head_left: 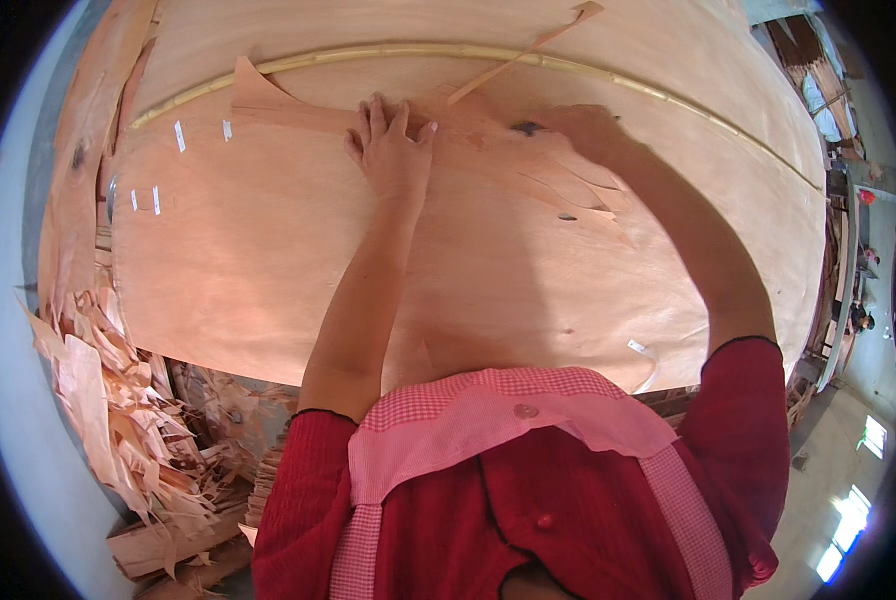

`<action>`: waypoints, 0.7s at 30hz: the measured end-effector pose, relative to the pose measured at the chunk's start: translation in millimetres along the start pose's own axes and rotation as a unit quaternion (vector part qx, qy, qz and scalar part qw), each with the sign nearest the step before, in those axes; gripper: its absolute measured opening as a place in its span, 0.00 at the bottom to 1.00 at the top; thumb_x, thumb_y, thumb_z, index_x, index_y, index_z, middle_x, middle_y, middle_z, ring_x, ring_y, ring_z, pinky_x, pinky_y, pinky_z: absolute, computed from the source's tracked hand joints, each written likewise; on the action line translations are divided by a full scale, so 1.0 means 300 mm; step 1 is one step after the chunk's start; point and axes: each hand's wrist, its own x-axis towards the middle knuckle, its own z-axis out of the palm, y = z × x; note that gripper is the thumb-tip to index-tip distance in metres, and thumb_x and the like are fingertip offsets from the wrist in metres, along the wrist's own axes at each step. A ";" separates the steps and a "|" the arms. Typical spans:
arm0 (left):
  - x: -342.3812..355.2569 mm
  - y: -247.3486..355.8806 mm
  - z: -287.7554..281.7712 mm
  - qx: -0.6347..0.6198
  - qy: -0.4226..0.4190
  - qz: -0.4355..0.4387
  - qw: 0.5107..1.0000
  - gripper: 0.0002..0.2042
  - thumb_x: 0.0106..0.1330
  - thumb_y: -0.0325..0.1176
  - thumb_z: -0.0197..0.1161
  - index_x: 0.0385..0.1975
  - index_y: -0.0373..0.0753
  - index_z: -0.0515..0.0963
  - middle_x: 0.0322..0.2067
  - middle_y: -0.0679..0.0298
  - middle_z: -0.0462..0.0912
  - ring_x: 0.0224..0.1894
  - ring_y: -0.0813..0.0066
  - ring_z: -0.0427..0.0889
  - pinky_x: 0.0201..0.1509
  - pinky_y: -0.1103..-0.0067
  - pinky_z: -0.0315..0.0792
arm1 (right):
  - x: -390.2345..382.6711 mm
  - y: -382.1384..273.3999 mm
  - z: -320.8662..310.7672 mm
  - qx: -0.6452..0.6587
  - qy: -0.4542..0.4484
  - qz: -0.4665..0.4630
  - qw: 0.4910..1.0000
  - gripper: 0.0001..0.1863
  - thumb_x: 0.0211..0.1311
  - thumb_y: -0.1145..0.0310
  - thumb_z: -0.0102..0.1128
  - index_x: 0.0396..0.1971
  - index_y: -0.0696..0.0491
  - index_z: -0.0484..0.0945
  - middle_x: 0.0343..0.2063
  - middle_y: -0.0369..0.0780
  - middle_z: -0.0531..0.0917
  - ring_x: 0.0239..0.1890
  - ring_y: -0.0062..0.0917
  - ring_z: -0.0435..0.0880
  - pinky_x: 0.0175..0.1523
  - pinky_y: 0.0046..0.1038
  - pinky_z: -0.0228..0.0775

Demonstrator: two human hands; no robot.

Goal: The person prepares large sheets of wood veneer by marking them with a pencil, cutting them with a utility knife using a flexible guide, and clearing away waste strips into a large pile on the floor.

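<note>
I see L hand (390,158) grip spread over 1 torn veneer strip (273,108), can't tell R hand (585,128) grip, w/ 1 jointed bamboo rod (408,50) beyond.

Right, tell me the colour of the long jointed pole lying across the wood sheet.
The pole is pale yellow; the head view shows it best.

Smooth wood sheet (478,260), slightly glossy bamboo pole (468,49), cloth apron (458,425).
</note>
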 end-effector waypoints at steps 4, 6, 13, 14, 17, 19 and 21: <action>0.008 0.013 -0.025 -0.060 0.006 -0.037 0.997 0.35 0.50 0.46 0.62 0.57 0.40 0.57 0.61 0.55 0.51 0.63 0.67 0.52 0.65 0.66 0.41 | 0.055 -0.078 -0.057 0.143 0.048 -0.050 0.987 0.20 0.57 0.73 0.42 0.49 0.40 0.70 0.40 0.35 0.79 0.41 0.28 0.77 0.47 0.27 0.67; -0.001 0.028 -0.033 -0.095 0.030 -0.053 0.994 0.41 0.48 0.44 0.64 0.59 0.35 0.50 0.61 0.52 0.49 0.62 0.66 0.54 0.66 0.68 0.39 | 0.161 -0.187 -0.010 0.191 0.124 -0.114 0.967 0.20 0.56 0.73 0.45 0.49 0.40 0.71 0.36 0.35 0.79 0.39 0.27 0.77 0.43 0.26 0.68; 0.007 0.026 -0.029 -0.090 0.041 -0.056 0.994 0.47 0.45 0.41 0.67 0.60 0.33 0.41 0.59 0.51 0.53 0.60 0.64 0.58 0.65 0.67 0.40 | 0.440 -0.295 0.036 -0.036 0.095 -0.179 0.979 0.14 0.53 0.67 0.49 0.40 0.42 0.75 0.23 0.34 0.78 0.28 0.29 0.77 0.29 0.30 0.68; 0.006 0.028 -0.034 -0.093 0.022 -0.064 0.993 0.47 0.45 0.41 0.67 0.60 0.33 0.41 0.59 0.51 0.54 0.60 0.64 0.58 0.65 0.67 0.40 | 0.451 -0.304 0.040 -0.045 0.089 -0.185 0.978 0.14 0.53 0.66 0.49 0.40 0.42 0.75 0.23 0.34 0.78 0.28 0.30 0.77 0.29 0.30 0.68; 0.006 0.024 -0.033 -0.112 0.015 -0.056 0.992 0.46 0.46 0.40 0.67 0.60 0.35 0.42 0.58 0.55 0.58 0.61 0.65 0.55 0.65 0.65 0.39 | 0.434 -0.317 0.016 -0.051 0.093 -0.203 0.973 0.12 0.53 0.66 0.48 0.38 0.43 0.75 0.24 0.35 0.79 0.28 0.30 0.77 0.30 0.30 0.69; 0.008 0.018 -0.039 -0.109 -0.007 -0.047 0.993 0.44 0.47 0.40 0.66 0.60 0.37 0.45 0.57 0.59 0.60 0.62 0.66 0.54 0.65 0.64 0.38 | 0.397 -0.285 0.020 -0.038 0.121 -0.185 0.974 0.12 0.53 0.67 0.47 0.38 0.44 0.75 0.25 0.35 0.79 0.30 0.31 0.78 0.30 0.31 0.69; 0.013 0.019 -0.034 -0.096 -0.021 -0.037 0.994 0.41 0.48 0.40 0.65 0.60 0.40 0.47 0.57 0.62 0.61 0.63 0.67 0.52 0.65 0.63 0.36 | 0.345 -0.197 0.061 -0.020 0.161 -0.142 0.976 0.11 0.54 0.67 0.47 0.38 0.45 0.74 0.27 0.34 0.80 0.31 0.31 0.78 0.31 0.31 0.70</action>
